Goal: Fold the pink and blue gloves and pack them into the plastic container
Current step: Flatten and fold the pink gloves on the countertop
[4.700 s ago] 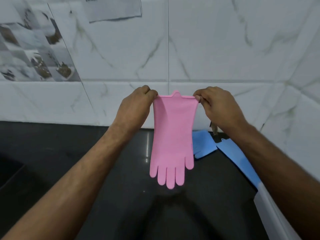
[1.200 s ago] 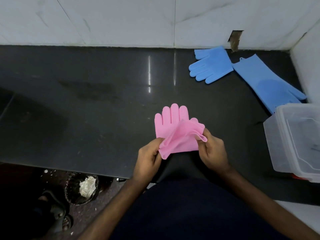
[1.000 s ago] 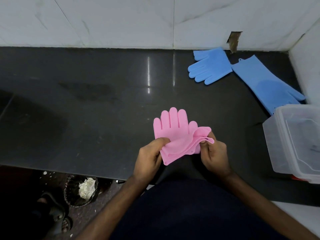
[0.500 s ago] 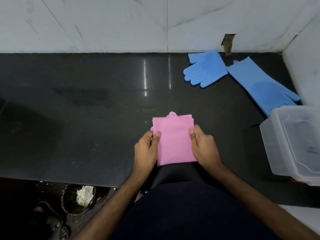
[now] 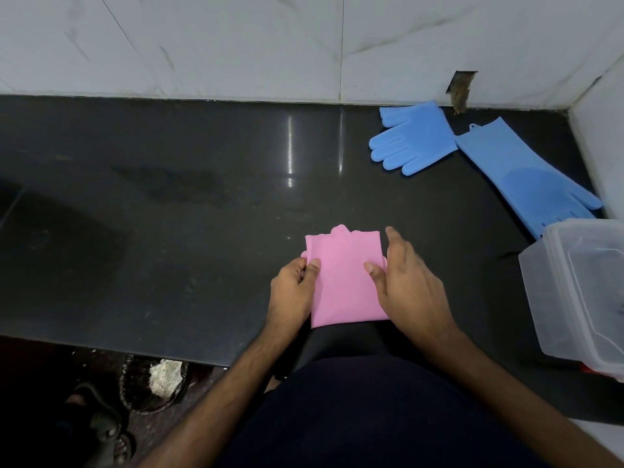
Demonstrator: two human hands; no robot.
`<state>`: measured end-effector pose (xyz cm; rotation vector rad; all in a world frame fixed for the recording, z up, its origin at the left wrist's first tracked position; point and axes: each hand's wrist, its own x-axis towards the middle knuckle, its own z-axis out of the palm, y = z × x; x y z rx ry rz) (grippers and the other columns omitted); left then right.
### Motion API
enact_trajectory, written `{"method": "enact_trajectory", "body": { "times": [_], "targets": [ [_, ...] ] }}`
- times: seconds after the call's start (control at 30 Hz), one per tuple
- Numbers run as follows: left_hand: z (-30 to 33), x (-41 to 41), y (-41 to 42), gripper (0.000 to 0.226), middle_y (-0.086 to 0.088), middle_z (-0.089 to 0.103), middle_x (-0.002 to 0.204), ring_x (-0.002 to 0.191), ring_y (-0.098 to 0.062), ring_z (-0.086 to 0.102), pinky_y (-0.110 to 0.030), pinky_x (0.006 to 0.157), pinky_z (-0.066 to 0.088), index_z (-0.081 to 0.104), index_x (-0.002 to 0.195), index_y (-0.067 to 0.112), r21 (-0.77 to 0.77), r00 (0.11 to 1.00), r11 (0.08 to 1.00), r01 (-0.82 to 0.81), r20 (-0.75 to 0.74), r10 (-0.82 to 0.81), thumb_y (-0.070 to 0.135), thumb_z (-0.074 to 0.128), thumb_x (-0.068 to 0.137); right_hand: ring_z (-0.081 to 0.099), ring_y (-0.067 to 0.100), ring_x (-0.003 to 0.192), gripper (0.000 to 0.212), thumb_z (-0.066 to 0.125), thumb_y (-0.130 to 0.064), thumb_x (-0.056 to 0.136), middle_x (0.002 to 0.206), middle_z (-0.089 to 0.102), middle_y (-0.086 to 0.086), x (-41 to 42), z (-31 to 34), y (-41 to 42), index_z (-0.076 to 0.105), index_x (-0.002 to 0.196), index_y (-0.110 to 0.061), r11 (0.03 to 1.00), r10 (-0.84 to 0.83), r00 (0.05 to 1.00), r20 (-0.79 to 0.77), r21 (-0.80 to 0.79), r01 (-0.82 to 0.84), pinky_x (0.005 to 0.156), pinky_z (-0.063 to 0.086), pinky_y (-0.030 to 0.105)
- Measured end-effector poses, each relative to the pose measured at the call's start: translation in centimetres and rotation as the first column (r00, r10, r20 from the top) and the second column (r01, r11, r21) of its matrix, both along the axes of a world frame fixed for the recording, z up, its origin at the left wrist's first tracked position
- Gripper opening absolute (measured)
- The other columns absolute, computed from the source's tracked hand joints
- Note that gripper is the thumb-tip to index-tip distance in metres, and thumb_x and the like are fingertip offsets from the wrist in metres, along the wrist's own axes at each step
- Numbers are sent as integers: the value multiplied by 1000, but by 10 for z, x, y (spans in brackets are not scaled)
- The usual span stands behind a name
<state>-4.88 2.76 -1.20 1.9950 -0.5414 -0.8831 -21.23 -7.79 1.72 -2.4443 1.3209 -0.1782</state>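
While the left hand (image 5: 292,292) pinches the pink glove (image 5: 344,282), the right hand (image 5: 408,282) rests flat.

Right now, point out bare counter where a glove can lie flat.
Widest: the black stone counter left of the folded pink rubber glove, back to the tiled wall. Smaller: between it and the two blue rubber gloves. Crowded: the right side, around the clear plastic container.

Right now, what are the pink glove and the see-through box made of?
The pink glove looks like soft, matte rubber or silicone, probably: it lies folded flat and bends without sharp creases. The box looks like cloudy hard plastic: its walls are see-through and its rim keeps a stiff, straight shape.
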Motion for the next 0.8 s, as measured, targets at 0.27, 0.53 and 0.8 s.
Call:
{"method": "enact_trajectory", "body": {
  "times": [0.27, 0.53, 0.8],
  "targets": [
    [1, 4, 0, 44, -25, 71, 84, 66, -25, 60, -38, 59, 48, 62, 91, -7, 21, 997, 999, -25, -78, 26, 34, 55, 106, 9, 21, 158, 65, 25, -48, 107, 172, 8, 5, 32, -15, 15, 20, 163, -15, 908, 409, 908, -96, -54, -415, 127, 13, 41],
    [15, 11, 5, 50, 0, 65, 57, 50, -15, 64, -32, 45, 53, 58, 70, 14, 77, 924, 996, 33, 378, -60, 55, 59, 99, -6, 21, 158, 70, 22, -57, 104, 172, -6, -4, 33, -50, 16, 6, 164, -26, 928, 348, 932, -100, -102, -357, 126, 2, 53],
    [6, 7, 4, 61, -1, 49, 116, 92, -17, 60, -37, 73, 55, 54, 129, 15, 183, 858, 966, 183, 449, -248, 66, 54, 94, -5, 28, 159, 78, 29, -62, 99, 172, -5, -1, 34, -57, 15, 6, 164, -26, 933, 342, 936, -86, -85, -349, 121, 11, 64]
  ]
}}
